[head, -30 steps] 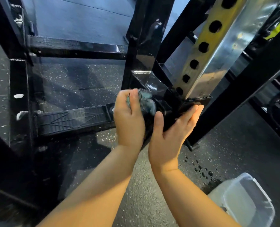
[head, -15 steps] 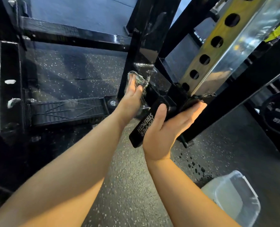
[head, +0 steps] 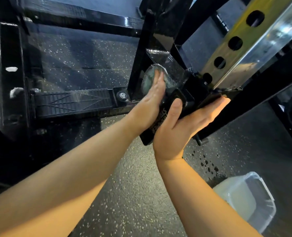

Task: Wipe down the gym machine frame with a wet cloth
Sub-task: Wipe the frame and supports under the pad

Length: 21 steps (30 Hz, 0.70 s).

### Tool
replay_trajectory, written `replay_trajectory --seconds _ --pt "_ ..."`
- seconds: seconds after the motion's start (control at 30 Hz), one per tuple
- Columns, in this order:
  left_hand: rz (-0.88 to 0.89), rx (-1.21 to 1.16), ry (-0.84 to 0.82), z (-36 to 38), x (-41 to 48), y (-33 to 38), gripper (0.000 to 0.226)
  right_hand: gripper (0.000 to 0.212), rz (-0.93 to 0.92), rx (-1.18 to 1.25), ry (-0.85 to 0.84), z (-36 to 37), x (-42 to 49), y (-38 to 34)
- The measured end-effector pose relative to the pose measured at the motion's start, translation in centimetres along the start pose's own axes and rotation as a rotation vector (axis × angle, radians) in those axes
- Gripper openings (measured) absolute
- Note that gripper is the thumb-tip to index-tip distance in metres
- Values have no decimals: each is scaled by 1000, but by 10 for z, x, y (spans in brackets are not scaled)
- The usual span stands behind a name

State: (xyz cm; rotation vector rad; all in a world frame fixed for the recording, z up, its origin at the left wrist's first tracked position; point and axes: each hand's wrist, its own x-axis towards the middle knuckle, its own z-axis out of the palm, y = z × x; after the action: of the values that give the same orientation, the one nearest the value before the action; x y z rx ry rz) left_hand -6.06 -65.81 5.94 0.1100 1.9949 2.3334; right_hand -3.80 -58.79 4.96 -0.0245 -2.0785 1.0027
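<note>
Under the flat fingers of our left hand [head: 153,100], the cloth [head: 159,75] lies bunched against a sloped black plate of the frame [head: 139,65], and its ribbed grey-green edge fans out past the fingertips. That hand is open, fingers straight and together, pressing rather than gripping. Just to the right of it, our right hand [head: 179,127] clasps the lettered end of a black bar of the frame. The thumb is on top and the fingers stretch along the underside, so the bar is pinched between them.

To do this stroke well, we judge that we should press with the whole palm so the cloth cannot slip out from under the fingers. We should run it along the plate in overlapping passes and fold it to a fresh face when it drags. The corners where plate meets post, just beyond the fingertips, probably hold grime and want a fingertip pushed through the cloth. The bracing hand should sit clear of the wiping path.

The frame is glossy black tube and plate, wet-looking, with streaky highlights. Beyond the right hand a yellow and chrome drilled upright [head: 241,53] rises from it. To the left of the left hand sits a ribbed footplate [head: 73,101]. Below the right wrist, dark drops [head: 208,165] spot the speckled floor [head: 133,194] near a clear tub [head: 266,218] of cloudy water
</note>
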Motion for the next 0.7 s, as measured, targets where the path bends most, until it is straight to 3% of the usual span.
replay_trajectory --seconds 0.2,0.33,0.43,0.57,0.63,0.7 --pt "-166 -51 158 -20 51 7 54 85 7 3 -7 -1 -2 -1" --pt "130 77 60 -7 21 5 43 86 7 -1 -18 -1 -1 0" --pt "199 162 -48 -17 24 11 35 86 14 -11 -10 0 0 0" --pt "198 633 -136 -11 53 38 62 85 7 1 -6 0 0 3" --pt "90 909 -67 -11 79 43 55 85 6 7 -9 1 -1 4" --pt "9 979 -37 -19 103 42 47 85 5 17 -19 0 -2 5"
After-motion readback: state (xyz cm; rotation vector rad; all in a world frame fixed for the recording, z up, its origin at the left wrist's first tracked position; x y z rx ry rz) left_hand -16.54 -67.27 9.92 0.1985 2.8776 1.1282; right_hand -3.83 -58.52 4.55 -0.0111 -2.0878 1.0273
